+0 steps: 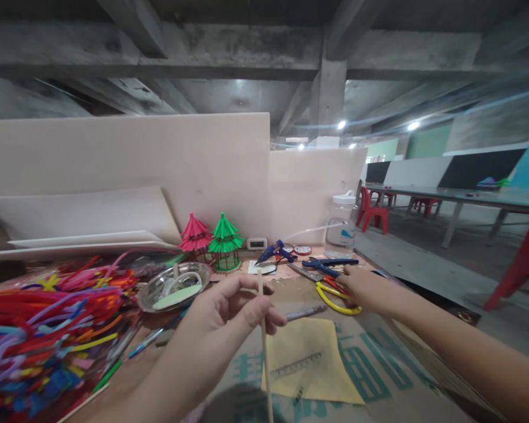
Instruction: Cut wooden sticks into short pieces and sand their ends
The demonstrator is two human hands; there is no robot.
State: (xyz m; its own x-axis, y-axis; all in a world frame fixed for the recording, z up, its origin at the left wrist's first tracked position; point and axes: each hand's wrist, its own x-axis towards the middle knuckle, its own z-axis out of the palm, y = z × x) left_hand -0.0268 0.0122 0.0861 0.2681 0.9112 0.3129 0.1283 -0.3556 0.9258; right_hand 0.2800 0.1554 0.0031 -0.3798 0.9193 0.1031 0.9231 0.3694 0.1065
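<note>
At the lower left of the frame, colourful craft stems are lying heaped. Left of centre, a metal dish is holding a pale green piece and a white ring-like item. At lower centre, the left hand is clamping a thin wooden stick between thumb and fingers. Right of centre, a clear white-lidded jar is standing, contents unclear; below it, the right hand is reaching to a yellow-handled tool, its grip impossible to tell.

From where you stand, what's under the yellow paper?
Brown cardboard with green lettering shows around the yellow paper, so it probably lies on that. What is directly beneath is covered. The stick in the left hand passes in front of the paper's left edge.
</note>
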